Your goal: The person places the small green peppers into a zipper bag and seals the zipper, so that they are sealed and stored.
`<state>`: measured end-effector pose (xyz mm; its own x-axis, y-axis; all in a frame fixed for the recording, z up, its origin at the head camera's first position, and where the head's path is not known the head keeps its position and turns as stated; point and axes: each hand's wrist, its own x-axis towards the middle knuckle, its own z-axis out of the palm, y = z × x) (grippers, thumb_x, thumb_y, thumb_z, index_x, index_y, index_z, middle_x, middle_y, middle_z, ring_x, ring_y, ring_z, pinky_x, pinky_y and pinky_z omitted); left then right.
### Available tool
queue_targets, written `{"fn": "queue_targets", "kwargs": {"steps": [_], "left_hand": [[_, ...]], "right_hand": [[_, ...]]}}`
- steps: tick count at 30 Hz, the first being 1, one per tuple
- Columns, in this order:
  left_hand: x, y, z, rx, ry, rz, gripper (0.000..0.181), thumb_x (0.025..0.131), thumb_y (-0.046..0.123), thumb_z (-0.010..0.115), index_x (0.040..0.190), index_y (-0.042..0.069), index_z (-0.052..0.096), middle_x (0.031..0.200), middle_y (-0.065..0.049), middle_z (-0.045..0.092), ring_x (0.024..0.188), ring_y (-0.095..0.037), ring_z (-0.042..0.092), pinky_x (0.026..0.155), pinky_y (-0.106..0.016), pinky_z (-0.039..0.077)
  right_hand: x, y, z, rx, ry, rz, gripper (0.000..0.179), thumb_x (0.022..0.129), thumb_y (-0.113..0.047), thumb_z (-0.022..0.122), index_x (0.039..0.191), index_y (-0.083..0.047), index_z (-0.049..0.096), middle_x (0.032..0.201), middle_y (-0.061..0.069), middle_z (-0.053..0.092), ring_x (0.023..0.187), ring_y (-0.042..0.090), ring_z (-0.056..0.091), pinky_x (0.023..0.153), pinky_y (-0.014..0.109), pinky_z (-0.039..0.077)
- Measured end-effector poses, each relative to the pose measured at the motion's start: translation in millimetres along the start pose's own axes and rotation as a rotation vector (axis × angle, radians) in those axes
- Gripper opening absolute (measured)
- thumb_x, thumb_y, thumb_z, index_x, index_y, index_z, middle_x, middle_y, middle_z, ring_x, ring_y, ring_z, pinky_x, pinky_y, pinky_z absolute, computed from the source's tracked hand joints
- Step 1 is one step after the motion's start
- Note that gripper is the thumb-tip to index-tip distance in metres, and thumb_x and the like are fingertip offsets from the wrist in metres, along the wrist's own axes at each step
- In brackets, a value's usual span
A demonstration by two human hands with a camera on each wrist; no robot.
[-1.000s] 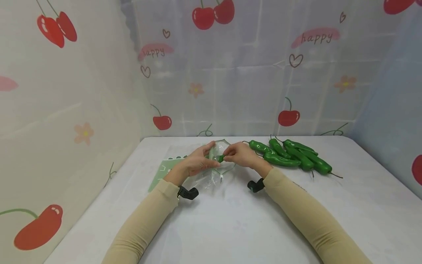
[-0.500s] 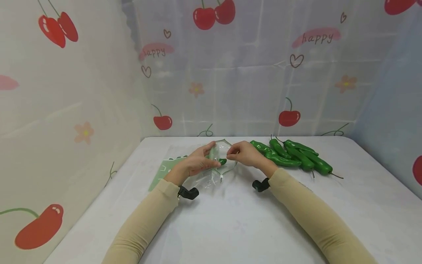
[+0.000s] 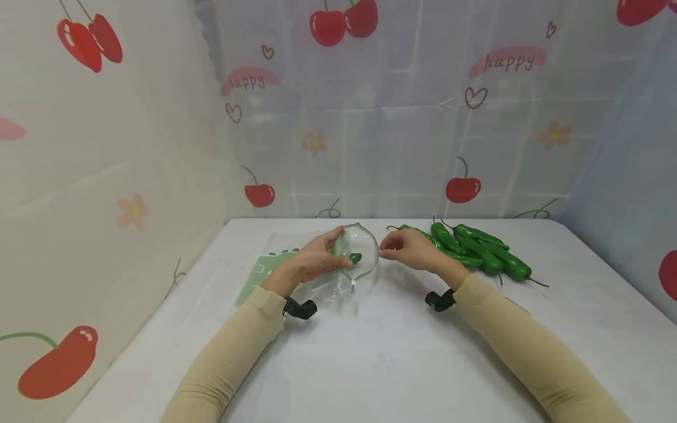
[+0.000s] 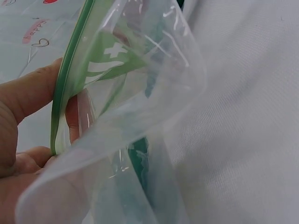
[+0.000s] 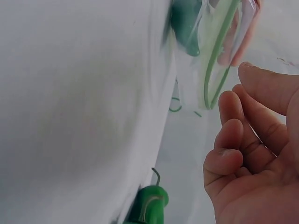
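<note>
Peppers (image 3: 478, 252) lie on white table (image 3: 391, 358) before cherry-printed sheeting (image 3: 391, 147).

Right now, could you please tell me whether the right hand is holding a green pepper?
No, the right wrist view shows one green pepper in the clear bag and another lower down, both apart from the right hand.

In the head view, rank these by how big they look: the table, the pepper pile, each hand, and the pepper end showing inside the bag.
1. Table
2. Pepper pile
3. Left hand and right hand, too alike to rank
4. Pepper end
</note>
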<state>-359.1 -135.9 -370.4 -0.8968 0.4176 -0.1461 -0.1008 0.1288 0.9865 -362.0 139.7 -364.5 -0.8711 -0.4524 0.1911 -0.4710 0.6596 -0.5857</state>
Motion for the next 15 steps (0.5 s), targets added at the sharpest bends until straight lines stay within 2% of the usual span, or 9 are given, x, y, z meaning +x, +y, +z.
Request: {"fn": "queue_targets", "kwargs": {"steps": [6,15], "left_hand": [[-0.5,-0.6,-1.0,-0.008,-0.004,0.017,0.108,0.084,-0.009,0.078,0.167,0.025,0.018,0.175,0.0,0.012,0.153,-0.027,0.029,0.104,-0.034,0.053],[-1.0,0.9,1.3,-0.018,-0.01,0.016,0.107,0.085,-0.009,0.077,0.167,0.025,0.017,0.175,-0.003,0.009,0.15,-0.027,0.033,0.102,-0.031,0.053]], "right_hand": [[-11.4,5,-11,0.003,0.006,0.037,0.016,0.095,-0.027,0.075,0.107,-0.016,0.075,0.096,0.001,0.07,0.087,0.02,0.059,0.073,0.032,0.051],[-29.0,19,-27,0.001,0.015,0.035,0.02,0.096,-0.029,0.074,0.11,-0.014,0.074,0.097,0.002,0.07,0.087,0.019,0.059,0.074,0.032,0.052]]}}
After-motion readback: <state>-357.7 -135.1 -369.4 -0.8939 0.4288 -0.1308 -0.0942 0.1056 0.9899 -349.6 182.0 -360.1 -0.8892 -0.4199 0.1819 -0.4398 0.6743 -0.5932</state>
